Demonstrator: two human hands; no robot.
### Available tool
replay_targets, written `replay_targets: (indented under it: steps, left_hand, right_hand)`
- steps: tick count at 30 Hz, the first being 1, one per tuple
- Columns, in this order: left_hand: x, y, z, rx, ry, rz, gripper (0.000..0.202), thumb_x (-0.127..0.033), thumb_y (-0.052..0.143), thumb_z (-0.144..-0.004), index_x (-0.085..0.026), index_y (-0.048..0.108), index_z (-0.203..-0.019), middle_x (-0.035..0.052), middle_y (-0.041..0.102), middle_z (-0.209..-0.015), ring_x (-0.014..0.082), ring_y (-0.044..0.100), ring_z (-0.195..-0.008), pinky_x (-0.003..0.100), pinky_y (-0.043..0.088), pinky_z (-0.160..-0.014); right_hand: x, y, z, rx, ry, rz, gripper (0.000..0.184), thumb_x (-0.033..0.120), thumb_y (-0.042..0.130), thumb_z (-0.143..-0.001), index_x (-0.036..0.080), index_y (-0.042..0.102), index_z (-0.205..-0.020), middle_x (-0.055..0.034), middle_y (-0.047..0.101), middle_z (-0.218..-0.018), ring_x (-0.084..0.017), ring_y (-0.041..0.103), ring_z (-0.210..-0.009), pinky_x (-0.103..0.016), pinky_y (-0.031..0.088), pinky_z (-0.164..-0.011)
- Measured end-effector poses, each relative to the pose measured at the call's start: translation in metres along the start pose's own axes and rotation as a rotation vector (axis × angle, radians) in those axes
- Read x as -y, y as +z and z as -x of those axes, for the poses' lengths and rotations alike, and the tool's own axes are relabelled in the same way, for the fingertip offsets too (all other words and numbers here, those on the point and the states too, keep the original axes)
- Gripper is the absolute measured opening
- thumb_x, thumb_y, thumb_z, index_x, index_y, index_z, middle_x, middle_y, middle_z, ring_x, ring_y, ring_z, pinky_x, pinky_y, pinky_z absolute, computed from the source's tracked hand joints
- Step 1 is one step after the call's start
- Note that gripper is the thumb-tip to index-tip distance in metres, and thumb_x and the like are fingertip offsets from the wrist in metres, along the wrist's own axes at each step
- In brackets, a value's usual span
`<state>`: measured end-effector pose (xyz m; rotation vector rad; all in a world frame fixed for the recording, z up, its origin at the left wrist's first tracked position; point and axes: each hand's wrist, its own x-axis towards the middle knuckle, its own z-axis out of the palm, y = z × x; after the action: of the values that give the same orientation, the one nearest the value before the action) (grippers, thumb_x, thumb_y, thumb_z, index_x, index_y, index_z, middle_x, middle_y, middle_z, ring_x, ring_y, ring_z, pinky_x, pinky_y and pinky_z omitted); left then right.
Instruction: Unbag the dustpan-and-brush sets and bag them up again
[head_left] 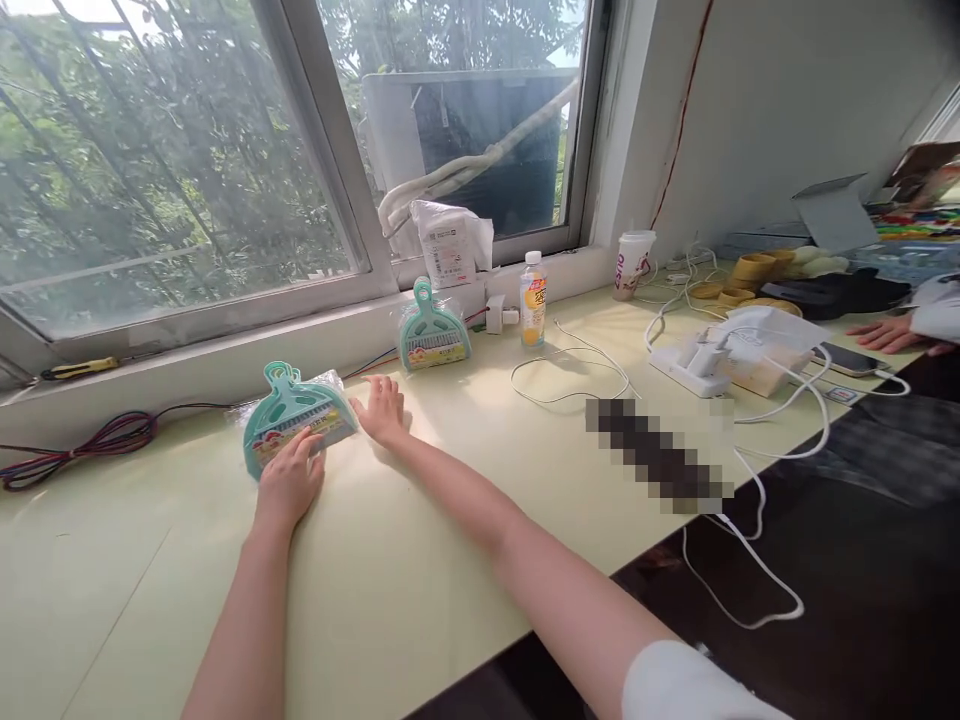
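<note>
A mint-green dustpan and brush set in clear plastic wrap, with a printed label, leans at the foot of the window ledge. My left hand touches its lower front, fingers stretched over the label and thumb apart. My right hand is by the set's right edge, fingers apart, close to the loose wrap; whether it touches the wrap I cannot tell. A second dustpan and brush set of the same kind leans on the ledge farther right, beyond my right hand.
A drink bottle, white cup and wrapped packet stand along the window side. A coiled cable and yellow cutter are left. White cables surround a power strip. Another person's hand rests at far right.
</note>
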<state>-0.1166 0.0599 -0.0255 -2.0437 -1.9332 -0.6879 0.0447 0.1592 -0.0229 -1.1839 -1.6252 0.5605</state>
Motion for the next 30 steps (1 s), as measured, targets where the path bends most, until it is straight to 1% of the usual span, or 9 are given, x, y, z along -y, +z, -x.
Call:
replay_targets:
  steps: [4,6,7,9,10,13,15,23,30]
  left_hand:
    - [0.003,0.001,-0.001,0.039,0.002,-0.011,0.041,-0.028,0.041,-0.085,-0.023,0.057,-0.122,0.0079,0.047,-0.145,0.0260,0.046,-0.131,0.042,0.037,-0.108]
    - [0.002,-0.002,-0.001,0.087,-0.004,-0.030,0.043,-0.029,0.038,-0.087,-0.021,0.054,-0.127,0.0080,0.044,-0.148,0.0254,0.043,-0.133,0.042,0.036,-0.109]
    - [0.000,-0.004,-0.001,0.116,-0.005,-0.042,0.044,-0.029,0.036,-0.089,-0.020,0.052,-0.129,0.0082,0.041,-0.150,0.0255,0.041,-0.134,0.042,0.036,-0.109]
    - [-0.002,-0.007,-0.001,0.161,-0.007,-0.065,0.046,-0.029,0.033,-0.091,-0.017,0.048,-0.133,0.0085,0.037,-0.152,0.0258,0.039,-0.136,0.043,0.037,-0.108]
    - [-0.002,-0.008,-0.001,0.173,-0.008,-0.072,0.047,-0.029,0.032,-0.091,-0.017,0.048,-0.133,0.0087,0.037,-0.152,0.0258,0.038,-0.136,0.043,0.037,-0.108]
    - [-0.003,-0.008,-0.001,0.174,-0.007,-0.080,0.046,-0.028,0.033,-0.092,-0.016,0.048,-0.133,0.0090,0.037,-0.152,0.0256,0.038,-0.136,0.043,0.036,-0.109]
    - [-0.002,-0.007,-0.001,0.166,-0.002,-0.077,0.045,-0.027,0.034,-0.091,-0.016,0.049,-0.132,0.0094,0.038,-0.152,0.0259,0.039,-0.136,0.043,0.037,-0.109]
    - [0.003,-0.001,-0.002,0.104,0.013,-0.058,0.044,-0.027,0.037,-0.088,-0.017,0.053,-0.129,0.0105,0.043,-0.148,0.0280,0.043,-0.133,0.044,0.041,-0.105]
    - [0.002,0.000,0.000,0.089,0.028,-0.088,0.043,-0.023,0.038,-0.087,-0.017,0.053,-0.127,0.0112,0.044,-0.147,0.0265,0.044,-0.132,0.042,0.039,-0.106]
  right_hand:
    - [-0.044,-0.071,-0.025,-0.261,-0.004,0.122,0.044,0.024,0.045,-0.091,0.025,0.038,-0.135,-0.0101,0.033,-0.147,-0.028,0.023,-0.140,-0.049,0.025,-0.110]
    - [-0.070,-0.107,-0.038,-0.333,0.103,0.220,0.051,0.021,0.044,-0.091,0.020,0.032,-0.141,-0.0137,0.027,-0.152,-0.027,0.016,-0.144,-0.047,0.021,-0.113]
    - [-0.082,-0.122,-0.044,-0.362,0.204,0.251,0.053,0.022,0.044,-0.092,0.016,0.029,-0.142,-0.0169,0.028,-0.152,-0.027,0.018,-0.144,-0.046,0.021,-0.113]
    - [-0.103,-0.144,-0.054,-0.309,0.342,0.272,0.056,0.027,0.045,-0.093,0.009,0.027,-0.144,-0.0209,0.037,-0.147,-0.026,0.028,-0.140,-0.041,0.026,-0.111]
    - [-0.110,-0.150,-0.058,-0.272,0.341,0.283,0.056,0.029,0.045,-0.093,0.010,0.028,-0.144,-0.0199,0.040,-0.145,-0.026,0.031,-0.138,-0.039,0.028,-0.110]
    - [-0.122,-0.154,-0.067,-0.159,0.335,0.317,0.059,0.035,0.051,-0.091,0.013,0.033,-0.143,-0.0173,0.048,-0.141,-0.027,0.038,-0.134,-0.040,0.029,-0.109]
    - [-0.124,-0.151,-0.071,-0.138,0.339,0.334,0.060,0.036,0.055,-0.090,0.015,0.034,-0.142,-0.0169,0.050,-0.139,-0.028,0.040,-0.133,-0.042,0.029,-0.108]
    - [-0.127,-0.152,-0.076,-0.322,0.348,0.342,0.033,0.026,0.058,-0.086,0.020,0.055,-0.118,-0.0146,0.051,-0.132,-0.029,0.042,-0.126,-0.040,0.038,-0.095]
    - [-0.132,-0.150,-0.083,-0.317,0.380,0.301,0.020,0.023,0.060,-0.084,0.021,0.056,-0.104,-0.0086,0.066,-0.106,-0.025,0.055,-0.109,-0.040,0.037,-0.091]
